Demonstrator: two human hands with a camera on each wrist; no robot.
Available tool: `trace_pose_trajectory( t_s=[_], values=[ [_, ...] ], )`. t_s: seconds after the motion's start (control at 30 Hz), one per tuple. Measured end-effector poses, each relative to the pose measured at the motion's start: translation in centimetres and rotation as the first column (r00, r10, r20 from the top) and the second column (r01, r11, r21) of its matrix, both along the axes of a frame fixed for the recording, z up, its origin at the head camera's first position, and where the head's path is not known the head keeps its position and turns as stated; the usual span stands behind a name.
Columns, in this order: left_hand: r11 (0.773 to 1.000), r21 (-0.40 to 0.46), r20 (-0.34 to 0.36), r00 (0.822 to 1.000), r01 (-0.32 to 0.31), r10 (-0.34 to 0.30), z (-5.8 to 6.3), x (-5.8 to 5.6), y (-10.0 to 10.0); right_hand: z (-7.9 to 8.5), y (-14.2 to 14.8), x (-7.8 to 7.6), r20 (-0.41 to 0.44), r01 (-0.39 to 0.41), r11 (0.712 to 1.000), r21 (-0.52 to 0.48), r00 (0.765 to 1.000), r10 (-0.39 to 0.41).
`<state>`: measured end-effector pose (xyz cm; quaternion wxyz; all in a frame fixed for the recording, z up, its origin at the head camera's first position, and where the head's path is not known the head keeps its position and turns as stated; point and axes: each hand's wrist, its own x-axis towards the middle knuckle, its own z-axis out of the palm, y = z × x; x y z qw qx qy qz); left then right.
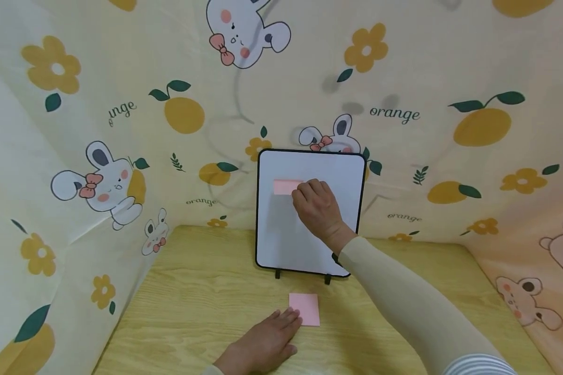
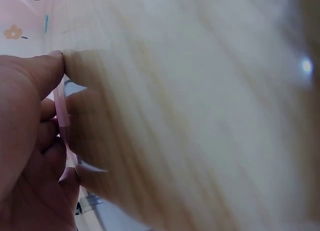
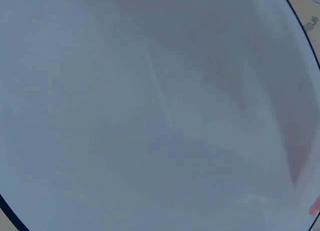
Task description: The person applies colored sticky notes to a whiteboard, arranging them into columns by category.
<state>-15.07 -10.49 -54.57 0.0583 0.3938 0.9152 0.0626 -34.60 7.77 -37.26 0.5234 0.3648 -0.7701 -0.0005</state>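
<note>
A whiteboard (image 1: 281, 245) with a black rim stands upright on the table and fills most of the right wrist view. A pink sticky note (image 1: 283, 187) is high on its face. My right hand (image 1: 318, 205), fingers curled, grips the note's right end; the fingertips are hidden behind the knuckles. Below the board, a pink sticky note pad (image 1: 309, 307) lies flat on the table. My left hand (image 1: 267, 338) rests palm down, its extended fingertips touching the pad's left side. In the left wrist view the pad (image 2: 61, 108) shows edge-on beside the fingers.
Two small black feet (image 1: 327, 279) support the whiteboard on the wood-grain table (image 1: 192, 291). A cloth backdrop (image 1: 309, 99) printed with rabbits and oranges rises behind the board and on both sides. The right forearm passes in front of the board's lower right corner.
</note>
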Motion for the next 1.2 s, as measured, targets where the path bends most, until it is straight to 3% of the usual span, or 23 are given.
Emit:
trace_pose_trajectory(
  t_s=[0.23,0.67,0.83,1.2],
  values=[
    [1.0,-0.013,-0.017,1.0,-0.003,0.003,-0.1,0.2,-0.1,-0.2,-0.4,-0.8,0.045,0.04,0.998,0.043,0.998,-0.042],
    [1.0,-0.01,0.023,1.0,0.003,-0.003,-0.2,0.0,-0.2,-0.7,-1.3,-1.4,0.014,0.049,0.998,0.033,0.999,-0.05],
    [1.0,0.003,0.054,0.999,0.004,-0.004,-0.4,-0.1,-0.2,-0.9,-1.2,-1.7,0.047,0.074,0.995,0.068,0.996,-0.077],
    [1.0,0.007,0.046,0.999,0.011,-0.011,-0.6,-0.4,-0.3,-1.2,-1.3,-1.9,0.127,0.121,0.985,0.126,0.982,-0.137]
  ],
)
